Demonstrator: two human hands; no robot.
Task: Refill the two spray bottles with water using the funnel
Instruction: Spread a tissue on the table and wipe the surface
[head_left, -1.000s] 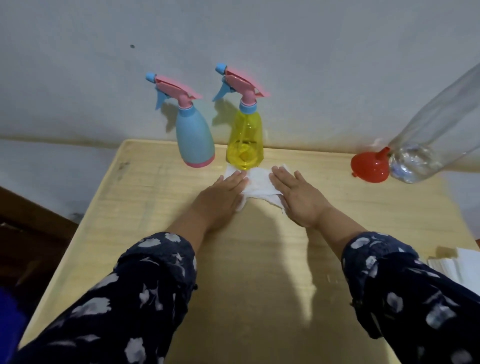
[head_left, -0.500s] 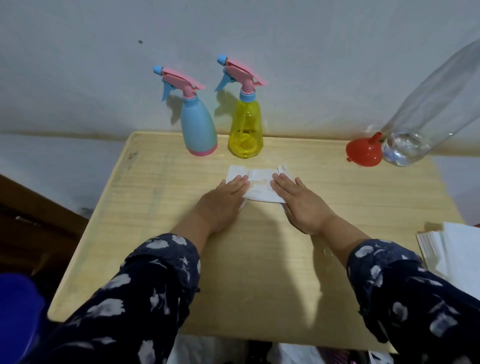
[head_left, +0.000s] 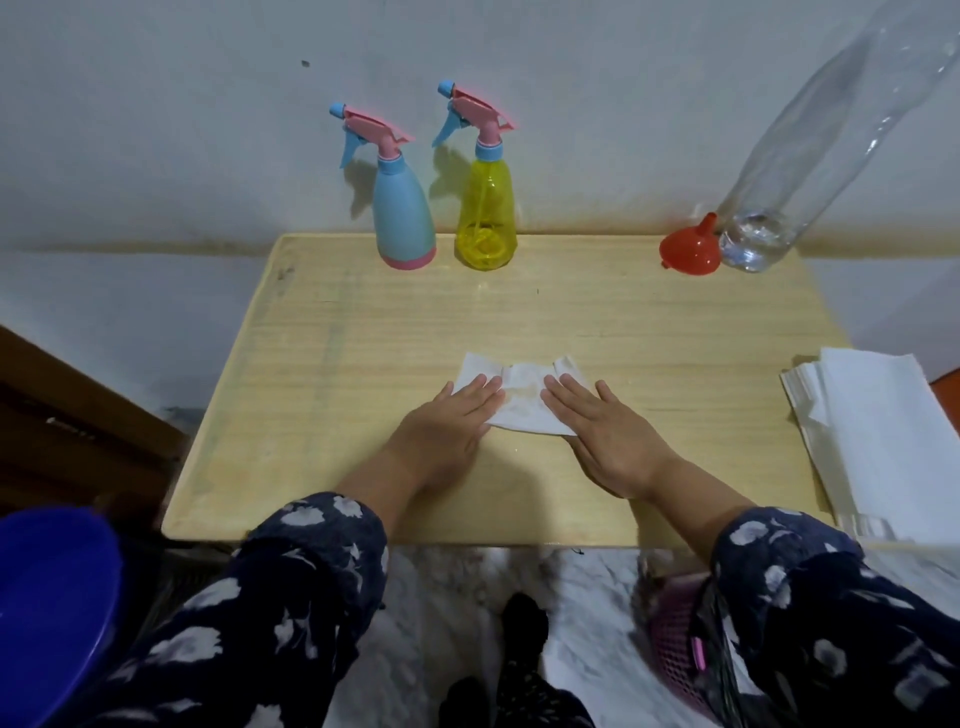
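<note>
Far left, a blue round object is cut off by the frame edge and I cannot identify it. My left hand lies flat, fingers straight, pressing the left end of the damp paper towel; a second ago that towel sat right against the yellow bottle, and now it has been dragged toward me across the tabletop, well apart from both bottles. I judge this as wiping up spills, so pouring is probably finished. The blue spray bottle and yellow spray bottle stand capped at the back edge, just beside each other; the blue one is opaque, so its fill level is hidden. My right hand is likewise flat on the towel's right end, gripping nothing. The red funnel rests beside the clear water bottle, whose top runs out of frame. A stack of white paper is cut off at right.
</note>
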